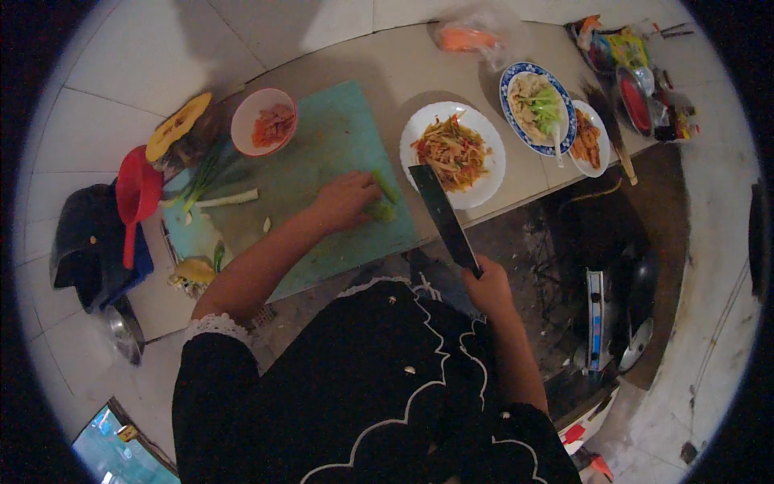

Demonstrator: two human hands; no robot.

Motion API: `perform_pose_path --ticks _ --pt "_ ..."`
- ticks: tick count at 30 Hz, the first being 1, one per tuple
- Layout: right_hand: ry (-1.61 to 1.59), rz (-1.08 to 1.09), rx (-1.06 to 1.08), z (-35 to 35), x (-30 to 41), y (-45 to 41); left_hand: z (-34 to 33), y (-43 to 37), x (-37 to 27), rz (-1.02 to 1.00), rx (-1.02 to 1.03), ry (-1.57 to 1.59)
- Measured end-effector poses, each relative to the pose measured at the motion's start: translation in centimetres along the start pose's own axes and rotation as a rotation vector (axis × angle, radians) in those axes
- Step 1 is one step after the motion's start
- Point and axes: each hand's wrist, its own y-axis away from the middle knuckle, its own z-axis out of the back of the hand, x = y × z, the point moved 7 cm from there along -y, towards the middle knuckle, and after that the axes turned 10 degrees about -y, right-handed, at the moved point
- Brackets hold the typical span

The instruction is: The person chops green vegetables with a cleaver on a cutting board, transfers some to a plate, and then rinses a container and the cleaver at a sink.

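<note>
My left hand (347,199) rests over a green cutting board (326,260), its fingers bent onto pieces of a green stalk vegetable (386,186). The hand partly covers them. In my right hand (491,287) is a cleaver (444,218), gripped by its handle. Its blade slants up and left, past the board's right edge, and its tip overlaps the rim of a white plate of shredded stir-fry (453,151) in the view. A pink-rimmed bowl of cut meat (275,124) sits at the board's back. Green onions (199,184) and a pale stalk (230,198) lie at its left.
A cut pumpkin (181,127), a red ladle (138,190) and a dark cloth (91,242) are at left. Toward the right are a blue-rimmed dish (538,109), a plate of browned food (585,139), a whisk brush (623,157) and a dark stove area (544,272).
</note>
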Motion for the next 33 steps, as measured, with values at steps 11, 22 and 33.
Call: perform_pose_path --ticks 11,22,33 --pt "0.082 0.011 -0.003 0.2 0.9 0.0 -0.6 -1.1 0.5 0.103 0.194 -0.024" --pt "0.024 -0.001 0.062 -0.6 2.3 -0.2 -1.5 -1.8 1.0 0.062 0.443 -0.130" --pt "0.142 0.012 0.152 -3.3 3.7 -2.1 -1.0 4.0 1.0 0.033 0.118 -0.110"
